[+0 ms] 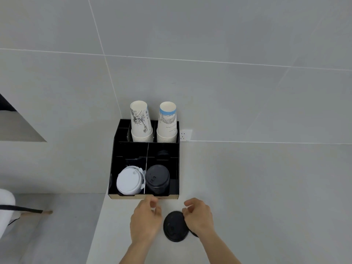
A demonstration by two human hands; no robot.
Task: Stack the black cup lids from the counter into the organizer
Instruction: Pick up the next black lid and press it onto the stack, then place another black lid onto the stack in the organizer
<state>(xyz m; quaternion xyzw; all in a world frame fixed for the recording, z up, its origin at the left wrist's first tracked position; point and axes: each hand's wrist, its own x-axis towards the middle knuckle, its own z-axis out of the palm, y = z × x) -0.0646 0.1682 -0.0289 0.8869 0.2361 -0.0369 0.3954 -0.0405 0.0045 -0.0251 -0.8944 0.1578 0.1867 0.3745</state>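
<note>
We are pinching a black lid (174,226) on the counter (247,187) with our right hand (199,216), while our loose, empty left hand (145,220) is hovering just before the organizer (114,164).

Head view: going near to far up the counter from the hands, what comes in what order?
Loose black lid → organizer's front edge → white lid stack and black lid stack side by side → two paper cup stacks → wall socket.

Right hand (199,216) hides part of black lid (175,226).
</note>
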